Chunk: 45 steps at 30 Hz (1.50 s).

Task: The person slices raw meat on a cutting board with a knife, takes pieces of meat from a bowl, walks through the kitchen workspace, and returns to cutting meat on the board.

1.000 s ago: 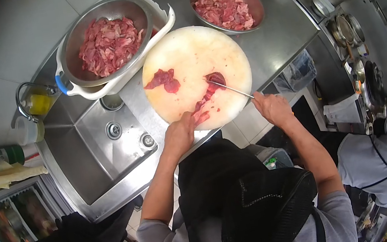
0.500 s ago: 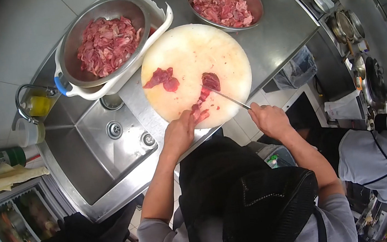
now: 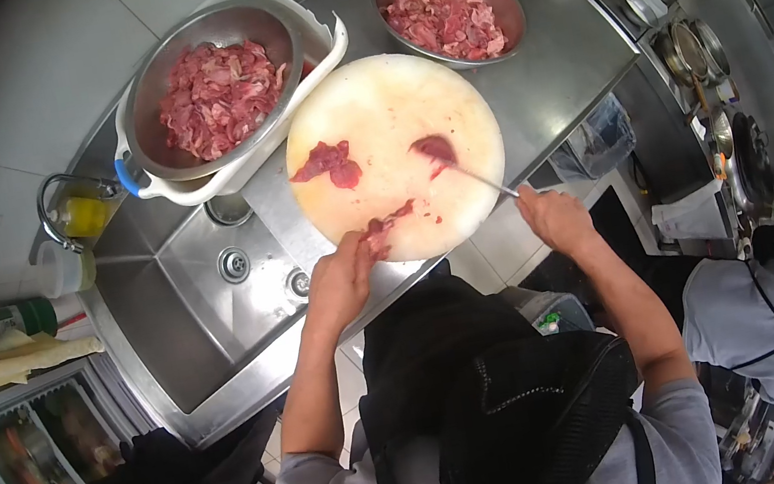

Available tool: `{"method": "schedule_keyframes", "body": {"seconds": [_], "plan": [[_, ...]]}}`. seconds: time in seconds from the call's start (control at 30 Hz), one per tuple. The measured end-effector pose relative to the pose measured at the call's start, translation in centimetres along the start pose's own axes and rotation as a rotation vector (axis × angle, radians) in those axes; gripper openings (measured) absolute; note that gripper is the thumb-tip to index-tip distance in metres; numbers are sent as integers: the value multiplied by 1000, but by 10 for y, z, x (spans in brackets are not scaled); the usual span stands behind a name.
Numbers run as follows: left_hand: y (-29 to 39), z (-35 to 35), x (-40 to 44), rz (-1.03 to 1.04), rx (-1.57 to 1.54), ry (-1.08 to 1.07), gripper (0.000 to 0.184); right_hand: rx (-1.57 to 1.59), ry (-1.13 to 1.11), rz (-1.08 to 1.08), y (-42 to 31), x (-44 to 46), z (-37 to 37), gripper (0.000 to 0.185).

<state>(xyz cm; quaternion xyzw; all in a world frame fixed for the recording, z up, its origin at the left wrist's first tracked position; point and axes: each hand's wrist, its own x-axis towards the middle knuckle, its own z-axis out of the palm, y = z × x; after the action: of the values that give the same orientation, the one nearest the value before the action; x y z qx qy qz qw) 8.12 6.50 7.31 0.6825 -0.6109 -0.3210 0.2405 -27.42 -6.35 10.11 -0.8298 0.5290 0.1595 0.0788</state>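
On the round white cutting board (image 3: pixel 388 120), my left hand (image 3: pixel 338 278) is closed on a strip of raw meat (image 3: pixel 389 225) near the front edge. My right hand (image 3: pixel 557 217) grips a knife (image 3: pixel 489 181) by its handle, which the fingers mostly hide. The blade reaches over the board, its far end at a darker piece of raw meat (image 3: pixel 434 146); whether it cuts into that piece I cannot tell. Another flat piece of raw meat (image 3: pixel 328 164) lies at the board's left side, touched by neither hand.
A large steel bowl of cut meat (image 3: pixel 220 96) rests in a white plastic tub (image 3: pixel 240 174) at the back left. A smaller steel bowl (image 3: pixel 514 14), also with meat, stands behind the board. A steel sink (image 3: pixel 186 314) lies left. Another person (image 3: pixel 763 314) is at the right.
The knife and my right hand have moved right, with the dark piece shifting slightly right. My left hand has drawn back left with the meat strip, widening the gap between strip and dark piece.
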Motion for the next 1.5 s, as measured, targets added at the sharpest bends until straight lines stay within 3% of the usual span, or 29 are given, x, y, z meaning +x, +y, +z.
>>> {"method": "schedule_keyframes", "body": {"seconds": [0.07,0.23,0.3,0.4,0.5,0.57,0.6,0.67,0.7,0.83,1.0,1.13,1.2,1.43,1.5], "plan": [[1,-8,-2,12,-212,75,25,38,36,56,13,6,0,28],[17,-20,7,48,-203,86,27,155,37,-15,16,10,-10,31],[21,-25,14,63,-250,113,28,404,46,9,12,7,-17,34],[28,-34,31,202,-261,193,30,529,45,18,13,-2,-27,35],[47,-38,51,163,-377,64,30,593,63,52,18,-12,-23,35],[52,-26,62,-101,-656,-197,30,597,55,56,14,-21,-21,35],[46,-16,65,-105,-650,-201,30,593,44,55,11,-25,-19,34],[22,13,71,-122,-137,-171,32,563,30,45,0,-33,-9,33],[19,22,68,-208,-39,-89,32,528,23,35,-5,-36,-4,31],[4,36,43,-274,-24,52,30,503,-12,-75,-30,-45,3,28],[-6,42,30,-47,89,225,26,512,-32,-169,-66,-37,16,28],[7,48,28,-4,144,337,25,413,-104,-176,-82,-30,20,29],[13,53,31,114,131,504,22,381,-148,-154,-84,-30,21,29],[-4,70,38,230,123,557,20,267,-43,-211,-84,-34,15,25],[-8,66,34,229,95,488,22,249,-39,-227,-84,-31,14,25]]}}
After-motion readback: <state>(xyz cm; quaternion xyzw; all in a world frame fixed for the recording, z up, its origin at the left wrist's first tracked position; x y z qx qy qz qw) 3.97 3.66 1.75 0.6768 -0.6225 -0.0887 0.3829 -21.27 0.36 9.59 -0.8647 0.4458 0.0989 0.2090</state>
